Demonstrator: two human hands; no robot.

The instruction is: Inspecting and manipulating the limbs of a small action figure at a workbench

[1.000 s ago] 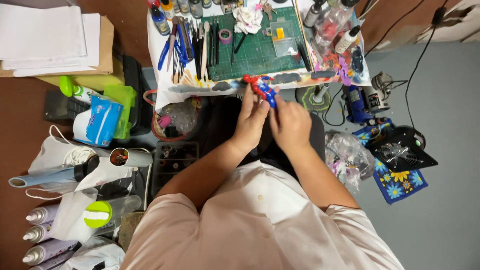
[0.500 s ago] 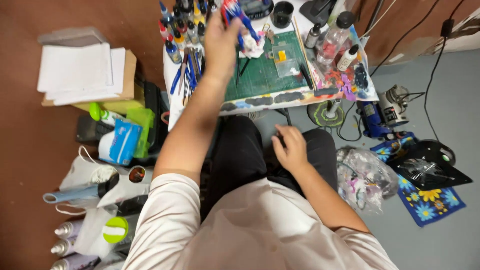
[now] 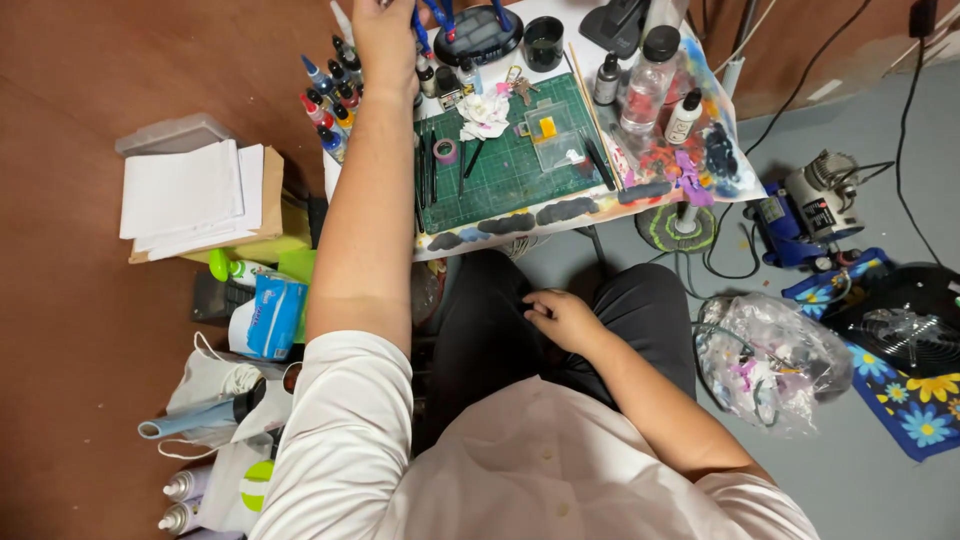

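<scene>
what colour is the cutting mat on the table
The cutting mat is dark green with a pale grid, seen in the head view.

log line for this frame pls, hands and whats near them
left hand: stretched to far edge of table, at blue-handled tool, grip unclear | right hand: resting on lap | green cutting mat: between them

The cutting mat is dark green with a pale grid. The table edge shows grey, red and purple paint blotches. The small bottles have red, blue and black caps. The cloth on the floor is dark blue with yellow and blue flowers. The shirt is plain white, the trousers black.
</scene>
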